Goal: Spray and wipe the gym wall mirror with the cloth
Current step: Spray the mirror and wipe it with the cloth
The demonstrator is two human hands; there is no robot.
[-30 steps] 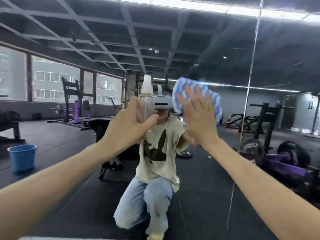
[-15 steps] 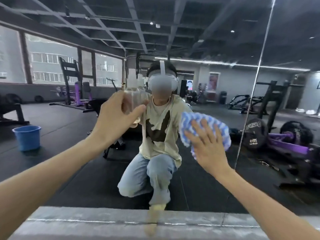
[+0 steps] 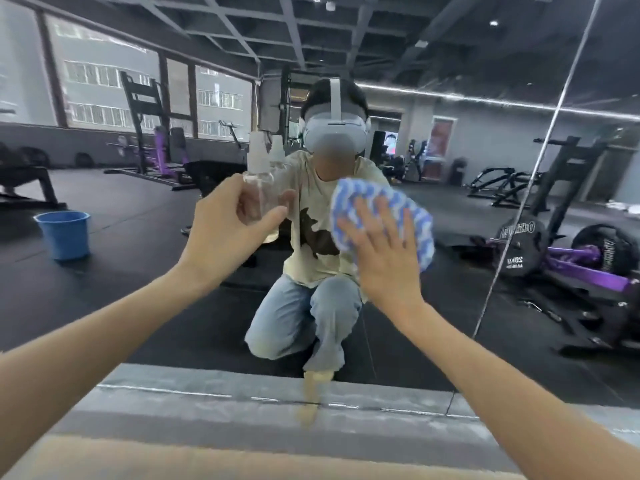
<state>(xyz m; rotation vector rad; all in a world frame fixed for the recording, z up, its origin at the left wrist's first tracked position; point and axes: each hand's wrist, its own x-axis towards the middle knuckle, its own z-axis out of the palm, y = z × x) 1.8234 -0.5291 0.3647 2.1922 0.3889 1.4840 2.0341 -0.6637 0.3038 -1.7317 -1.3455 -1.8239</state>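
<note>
- The mirror (image 3: 485, 168) gives open glass right of the cloth (image 3: 377, 209), up to the vertical seam (image 3: 519, 216) — above it too.
- The left hand (image 3: 221, 237), gripping the spray bottle (image 3: 259, 188), blocks the cloth's left side.
- A grey ledge (image 3: 207, 386) bounds the glass below.

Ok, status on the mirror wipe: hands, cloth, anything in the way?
Left hand grips the clear spray bottle, raised. Right hand flat, pressing the blue-and-white cloth on the mirror. Panel seam right of the cloth; nothing seen blocking.

Spray bottle (image 3: 260, 188) left of cloth (image 3: 381, 220); both before mirror (image 3: 519, 81).
</note>
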